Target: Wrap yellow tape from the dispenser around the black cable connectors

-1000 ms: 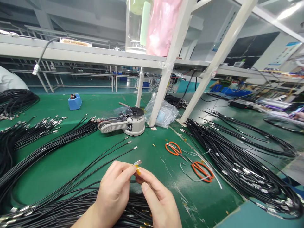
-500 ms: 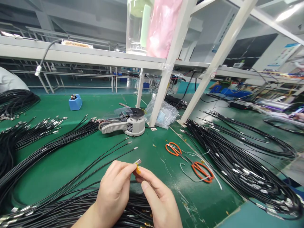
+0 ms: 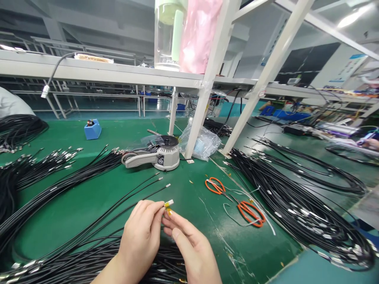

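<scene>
My left hand (image 3: 140,232) is closed, thumb and fingers pinching a black cable's end just behind its small silver connector (image 3: 170,202). Yellow tape (image 3: 166,204) is around the base of that connector. Close beside it, my right hand (image 3: 194,244) has its index finger stretched toward the connector, its thumb apart from that finger. A small amber piece of tape (image 3: 169,212) shows at the right index fingertip. Beneath both hands lies a bundle of black cables (image 3: 97,256), partly hidden by them.
A grey round tape dispenser (image 3: 167,154) stands ahead, near a blue holder (image 3: 92,129). Two orange-handled scissors (image 3: 250,213) lie to the right. Cable bundles spread at left (image 3: 59,183) and right (image 3: 284,197). White shelf posts (image 3: 204,94) rise from the green table (image 3: 118,205).
The connector has tipped slightly and moved a little left, with more yellow tape showing at its base. My right index finger has come slightly away from it.
</scene>
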Demonstrator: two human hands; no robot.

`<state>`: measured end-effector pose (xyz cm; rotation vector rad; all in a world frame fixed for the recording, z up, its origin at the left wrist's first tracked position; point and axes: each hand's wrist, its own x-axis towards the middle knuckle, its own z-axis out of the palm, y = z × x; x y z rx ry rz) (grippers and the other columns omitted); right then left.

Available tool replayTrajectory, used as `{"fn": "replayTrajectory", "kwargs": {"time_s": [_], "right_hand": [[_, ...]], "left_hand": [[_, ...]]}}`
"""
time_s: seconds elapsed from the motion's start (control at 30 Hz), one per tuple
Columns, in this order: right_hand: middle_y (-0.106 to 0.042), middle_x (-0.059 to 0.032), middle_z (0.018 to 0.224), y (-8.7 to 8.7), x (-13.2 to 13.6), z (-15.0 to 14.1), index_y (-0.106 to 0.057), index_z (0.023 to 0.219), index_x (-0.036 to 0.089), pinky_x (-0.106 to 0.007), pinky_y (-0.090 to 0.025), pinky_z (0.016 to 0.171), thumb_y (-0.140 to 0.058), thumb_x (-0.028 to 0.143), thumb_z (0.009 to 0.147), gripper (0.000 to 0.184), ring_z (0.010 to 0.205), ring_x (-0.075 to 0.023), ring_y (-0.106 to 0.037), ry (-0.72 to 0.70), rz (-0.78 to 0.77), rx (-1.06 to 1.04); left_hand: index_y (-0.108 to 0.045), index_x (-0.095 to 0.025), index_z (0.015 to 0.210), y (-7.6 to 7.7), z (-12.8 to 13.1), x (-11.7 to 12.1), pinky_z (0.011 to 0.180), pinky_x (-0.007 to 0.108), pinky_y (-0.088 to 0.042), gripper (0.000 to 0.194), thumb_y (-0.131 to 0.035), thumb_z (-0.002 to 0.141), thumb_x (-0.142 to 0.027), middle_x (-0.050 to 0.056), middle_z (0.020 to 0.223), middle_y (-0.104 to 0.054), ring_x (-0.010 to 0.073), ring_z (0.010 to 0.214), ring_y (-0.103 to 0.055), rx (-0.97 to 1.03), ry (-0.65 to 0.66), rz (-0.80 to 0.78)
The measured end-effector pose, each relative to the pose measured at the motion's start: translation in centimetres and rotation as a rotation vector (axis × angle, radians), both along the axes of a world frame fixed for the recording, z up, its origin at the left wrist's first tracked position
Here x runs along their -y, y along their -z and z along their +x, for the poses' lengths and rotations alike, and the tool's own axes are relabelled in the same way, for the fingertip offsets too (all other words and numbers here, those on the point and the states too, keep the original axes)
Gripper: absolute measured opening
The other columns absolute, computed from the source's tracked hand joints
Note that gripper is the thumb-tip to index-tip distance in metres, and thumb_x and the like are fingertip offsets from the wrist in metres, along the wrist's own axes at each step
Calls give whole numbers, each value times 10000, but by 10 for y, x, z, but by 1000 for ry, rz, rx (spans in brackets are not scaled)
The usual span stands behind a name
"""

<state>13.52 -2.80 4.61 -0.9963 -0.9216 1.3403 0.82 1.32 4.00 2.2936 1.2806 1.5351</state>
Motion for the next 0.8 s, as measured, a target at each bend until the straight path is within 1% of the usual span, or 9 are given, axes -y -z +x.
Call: {"fn": "replayTrajectory", "kwargs": {"time_s": [0.07, 0.13, 0.2, 0.27, 0.33, 0.4, 0.5, 0.63, 0.8], "right_hand": [[-679, -148, 1139, 3, 1, 0, -690, 1075, 168, -441, -517, 877, -678, 412, 762, 397, 1016, -295, -644, 21, -78, -102], [-689, -153, 1100, 2, 0, 1, -676, 1076, 154, -421, -543, 814, -662, 436, 771, 416, 970, -287, -659, 68, -108, -132], [-705, -131, 1000, -4, -2, 2, -673, 1034, 149, -378, -558, 747, -622, 486, 785, 422, 894, -256, -668, 122, -81, -66], [-692, -77, 841, -12, -7, 1, -678, 917, 150, -320, -556, 668, -604, 524, 777, 406, 774, -208, -654, 148, -48, 45], [-642, -20, 708, -18, -13, 0, -657, 793, 156, -271, -532, 608, -644, 513, 742, 361, 663, -163, -610, 138, -36, 143], [-598, 17, 627, -19, -17, -2, -624, 708, 162, -241, -503, 572, -689, 471, 710, 316, 588, -134, -566, 111, -36, 195], [-583, 27, 597, -16, -18, -4, -606, 676, 161, -230, -487, 577, -682, 418, 731, 273, 569, -126, -556, 107, -27, 200], [-629, -5, 665, -10, -13, -4, -632, 729, 156, -241, -491, 625, -643, 383, 777, 232, 643, -153, -593, 144, 9, 221], [-643, -17, 663, -8, -12, -3, -633, 731, 166, -249, -496, 631, -616, 339, 797, 186, 652, -166, -606, 179, 56, 303]], "left_hand": [[-576, -179, 984, -1, 0, 0, 691, 280, -502, 163, -470, 885, -103, 43, 829, -620, 148, 764, -576, -3, -10, -4], [-574, -182, 998, -1, 0, 2, 670, 273, -502, 169, -462, 891, -114, 44, 825, -606, 150, 759, -573, -14, -26, 4], [-572, -188, 1009, 0, 1, 3, 664, 273, -501, 171, -462, 894, -126, 45, 828, -602, 155, 758, -573, -48, -36, 28], [-570, -184, 1013, 2, 2, 4, 670, 277, -500, 167, -466, 894, -131, 49, 835, -601, 159, 758, -573, -92, -38, 64], [-568, -174, 1014, 4, 3, 4, 673, 278, -499, 162, -466, 895, -133, 54, 833, -598, 161, 758, -574, -119, -36, 94], [-567, -169, 1009, 5, 3, 5, 671, 275, -499, 156, -464, 896, -139, 54, 829, -597, 160, 757, -575, -120, -36, 95], [-571, -179, 969, 3, 3, 5, 673, 275, -501, 125, -477, 890, -157, 49, 831, -602, 159, 760, -584, -79, -28, 24], [-573, -201, 896, -4, 4, 6, 665, 263, -497, 101, -481, 883, -162, 23, 801, -607, 144, 737, -596, -12, 11, -125], [-589, -221, 791, -13, 3, 8, 619, 247, -483, 157, -470, 892, -239, 0, 748, -621, 136, 689, -596, 42, 40, -326]]}}
